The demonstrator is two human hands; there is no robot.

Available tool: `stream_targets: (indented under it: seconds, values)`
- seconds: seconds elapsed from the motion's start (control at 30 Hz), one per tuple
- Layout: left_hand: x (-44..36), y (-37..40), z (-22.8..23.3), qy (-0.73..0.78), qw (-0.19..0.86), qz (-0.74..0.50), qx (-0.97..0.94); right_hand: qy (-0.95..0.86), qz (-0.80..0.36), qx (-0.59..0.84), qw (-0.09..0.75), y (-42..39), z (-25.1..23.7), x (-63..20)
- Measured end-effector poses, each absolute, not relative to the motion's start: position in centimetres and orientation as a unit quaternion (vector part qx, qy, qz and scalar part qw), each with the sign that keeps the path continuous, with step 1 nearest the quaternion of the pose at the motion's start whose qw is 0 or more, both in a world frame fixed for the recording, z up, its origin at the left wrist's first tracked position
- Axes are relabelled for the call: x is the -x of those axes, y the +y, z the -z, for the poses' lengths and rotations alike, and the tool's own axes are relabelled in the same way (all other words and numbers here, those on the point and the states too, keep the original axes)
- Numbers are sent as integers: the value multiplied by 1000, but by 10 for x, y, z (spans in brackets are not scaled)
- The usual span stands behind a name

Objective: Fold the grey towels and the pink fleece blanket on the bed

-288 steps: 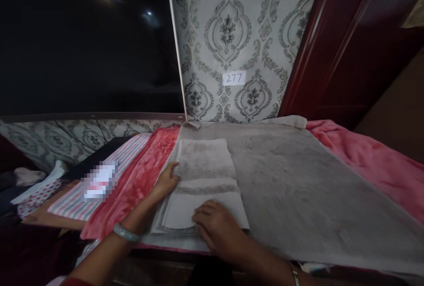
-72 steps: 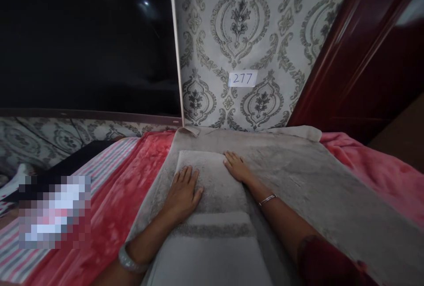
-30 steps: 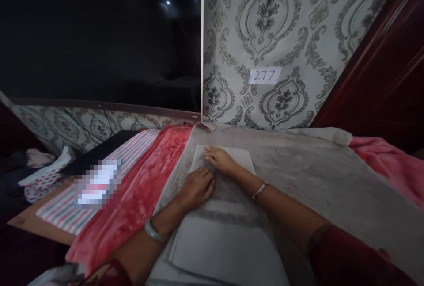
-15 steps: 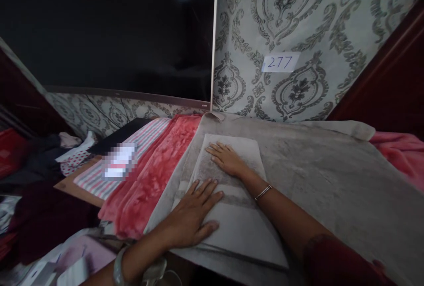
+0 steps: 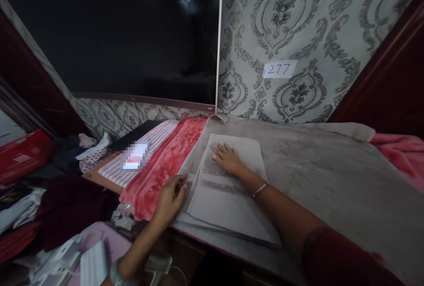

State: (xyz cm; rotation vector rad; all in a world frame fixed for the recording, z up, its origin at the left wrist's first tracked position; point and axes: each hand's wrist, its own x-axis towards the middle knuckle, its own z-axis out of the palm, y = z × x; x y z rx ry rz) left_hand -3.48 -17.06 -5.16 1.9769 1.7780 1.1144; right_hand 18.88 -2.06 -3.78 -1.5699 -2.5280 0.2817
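Note:
A folded light-grey towel (image 5: 228, 215) with a darker textured band lies in layers on a grey plush blanket (image 5: 318, 180). My right hand (image 5: 228, 160) rests flat on its upper part, fingers spread. At the towel's left side is my left hand (image 5: 170, 195), its fingers curved and the thumb a little apart from them. Those fingertips are close to the layered left edge; whether they touch it I cannot tell. Red plush cloth (image 5: 175, 158) lies right behind the left hand.
Striped cloth (image 5: 114, 172) lies left of the red plush. A large dark screen (image 5: 132, 38) and patterned wall with a paper marked 277 (image 5: 280, 69) stand behind. Clothes (image 5: 73, 206), a red bag (image 5: 26, 155) and a white power strip (image 5: 62, 259) are at lower left.
My left hand has lifted off the towel's face and moved left to its edge, fingers now curved. My right hand stays flat on the towel. The view has shifted slightly left.

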Motion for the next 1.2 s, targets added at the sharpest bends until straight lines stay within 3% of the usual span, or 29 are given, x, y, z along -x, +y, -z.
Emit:
stream_targets:
  seconds: [0.2, 0.3, 0.57, 0.9, 1.13, 1.2]
  values:
    - [21, -147, 46, 699, 112, -240, -665, -850, -74, 511, 100, -70, 41, -171]
    - [19, -144, 56, 693, 104, -254, -666, -858, -58, 499, 111, -79, 45, -171]
    - [38, -136, 77, 617, 209, -363, -666, -863, -81, 490, 96, -78, 45, -177]
    - [33, -140, 73, 634, 184, -361, -659, -935, -158, 307, 77, -169, 49, -210]
    - [33, -140, 67, 653, 178, -330, -658, -918, -251, 282, 121, -225, 42, -246]
    - [31, -140, 56, 669, 134, -303, -665, -905, -275, 294, 139, -225, 31, -259]
